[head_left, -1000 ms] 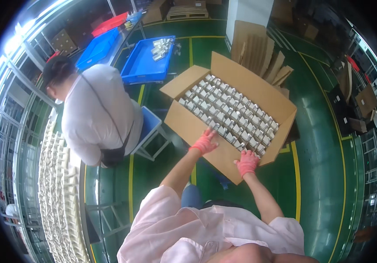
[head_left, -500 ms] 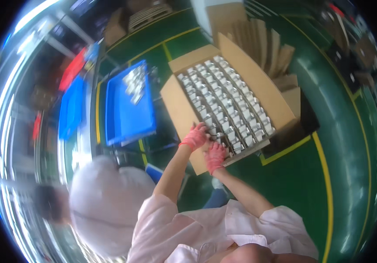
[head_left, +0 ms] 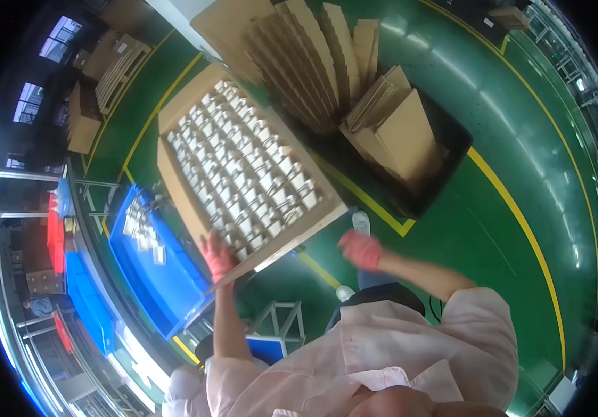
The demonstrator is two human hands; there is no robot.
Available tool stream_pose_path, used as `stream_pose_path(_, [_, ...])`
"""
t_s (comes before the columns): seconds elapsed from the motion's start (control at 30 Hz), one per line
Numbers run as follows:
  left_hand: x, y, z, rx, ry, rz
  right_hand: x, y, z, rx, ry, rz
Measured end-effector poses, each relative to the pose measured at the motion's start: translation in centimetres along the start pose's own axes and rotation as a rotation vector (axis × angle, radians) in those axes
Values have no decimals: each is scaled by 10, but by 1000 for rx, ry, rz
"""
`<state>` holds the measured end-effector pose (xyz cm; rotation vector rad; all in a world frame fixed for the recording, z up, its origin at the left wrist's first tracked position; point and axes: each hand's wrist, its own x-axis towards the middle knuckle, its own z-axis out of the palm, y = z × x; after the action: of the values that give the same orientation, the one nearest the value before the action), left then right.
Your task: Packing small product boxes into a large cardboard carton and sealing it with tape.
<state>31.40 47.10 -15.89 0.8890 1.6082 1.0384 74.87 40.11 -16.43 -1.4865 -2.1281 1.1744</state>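
Note:
A large open cardboard box [head_left: 174, 182] holds rows of several small white packed parts [head_left: 243, 174]. My left hand [head_left: 218, 257], in a pink-red glove, lies on the box's near corner with its fingers spread over the nearest parts. My right hand [head_left: 360, 249], also gloved, is off the box, just past its near right corner and over the green floor. It is blurred, its fingers look curled, and nothing shows in it.
A blue tray [head_left: 167, 278] with several small parts stands left of the box, with more blue and red bins [head_left: 59, 236] beyond. Stacks of flat cardboard [head_left: 375, 118] fill a black pallet behind the box. Yellow lines [head_left: 521, 222] cross the green floor. A white stool frame [head_left: 281, 320] is below.
The view has swung round, so the box now sits upper left and the other person is out of sight. My right hand has left the box; my left stays at its near edge.

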Motion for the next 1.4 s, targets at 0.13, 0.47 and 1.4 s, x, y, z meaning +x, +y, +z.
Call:
stream_pose_path(0.13, [2, -14, 10, 89, 101, 169, 104, 205, -94, -131, 166, 567])
stream_pose_path(0.47, [64, -13, 1, 412, 149, 154, 224, 443, -110, 78, 328, 1000])
stream_pose_path(1.4, [204, 12, -49, -107, 307, 147, 237, 98, -199, 598, 813, 431])
